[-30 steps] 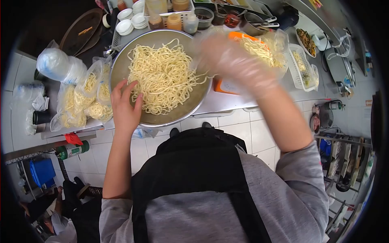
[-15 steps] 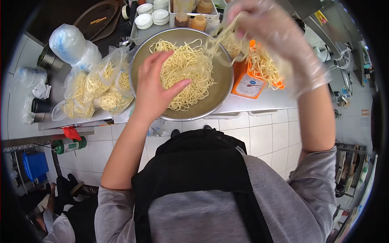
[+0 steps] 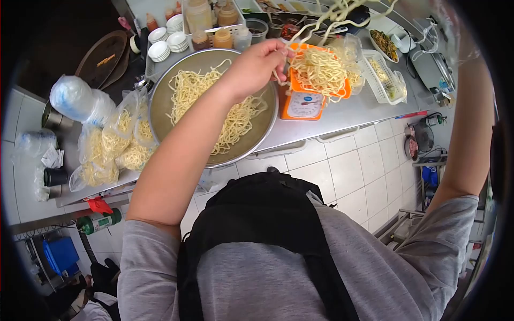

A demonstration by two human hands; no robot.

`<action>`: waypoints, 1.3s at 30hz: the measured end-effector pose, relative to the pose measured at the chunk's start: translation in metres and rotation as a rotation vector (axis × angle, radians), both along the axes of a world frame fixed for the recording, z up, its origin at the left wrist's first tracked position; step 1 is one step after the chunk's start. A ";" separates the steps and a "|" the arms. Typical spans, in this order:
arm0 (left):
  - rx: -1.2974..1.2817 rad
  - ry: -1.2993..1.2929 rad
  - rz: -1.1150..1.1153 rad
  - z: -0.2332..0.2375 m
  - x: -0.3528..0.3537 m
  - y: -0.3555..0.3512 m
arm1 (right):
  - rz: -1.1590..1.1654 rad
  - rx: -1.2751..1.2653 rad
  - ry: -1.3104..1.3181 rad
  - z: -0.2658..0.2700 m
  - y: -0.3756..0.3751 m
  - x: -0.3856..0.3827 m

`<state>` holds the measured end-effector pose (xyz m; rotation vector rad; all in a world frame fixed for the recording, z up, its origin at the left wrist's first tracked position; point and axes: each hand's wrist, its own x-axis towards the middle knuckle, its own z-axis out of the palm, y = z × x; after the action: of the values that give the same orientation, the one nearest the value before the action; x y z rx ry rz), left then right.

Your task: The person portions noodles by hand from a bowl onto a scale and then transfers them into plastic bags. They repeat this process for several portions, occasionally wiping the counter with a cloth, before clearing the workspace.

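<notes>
My bare left hand [image 3: 259, 67] is at the right rim of a large metal bowl [image 3: 269, 120], fingers pinched on a noodle strand. The bowl holds a loose heap of pale noodles [image 3: 235, 128]. Beside the hand, an orange tray [image 3: 343, 94] full of noodles rests on an orange dial scale [image 3: 305, 105], with some strands over its rim. My right hand, in a clear plastic glove [image 3: 465, 45], is raised at the upper right; its fingers are cut off by the frame. Lifted noodles [image 3: 348, 18] hang from above the top edge on that side.
Bagged noodles [image 3: 110, 144] and a stack wrapped in plastic [image 3: 80, 99] stand left. Behind the bowl are small white dishes [image 3: 159, 51] and sauce bottles [image 3: 223, 37]. A white basket [image 3: 381, 80] and a plate of chopped food [image 3: 384, 45] lie right. Another person [image 3: 99, 307] is at lower left.
My left hand has moved right from over the bowl to the tray's side and closed on a strand. The right hand has gone up and right, lifting noodles higher. The view has shifted right.
</notes>
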<state>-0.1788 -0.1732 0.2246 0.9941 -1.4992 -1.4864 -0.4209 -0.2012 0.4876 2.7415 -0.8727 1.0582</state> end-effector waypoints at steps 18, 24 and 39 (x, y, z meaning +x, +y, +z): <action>-0.507 -0.980 0.060 0.031 -0.087 -0.057 | -0.186 0.776 0.213 -0.210 -0.062 -0.050; -0.615 -1.006 0.136 0.003 -0.087 -0.055 | -0.054 0.483 0.329 -0.257 -0.064 -0.037; -0.741 -1.023 0.256 0.009 -0.069 -0.039 | -0.050 0.340 0.613 -0.185 -0.047 -0.026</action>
<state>-0.2482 -0.2120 0.2337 1.4446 -2.2338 -0.0830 -0.4468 -0.2486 0.3023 2.9961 -1.0662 0.0221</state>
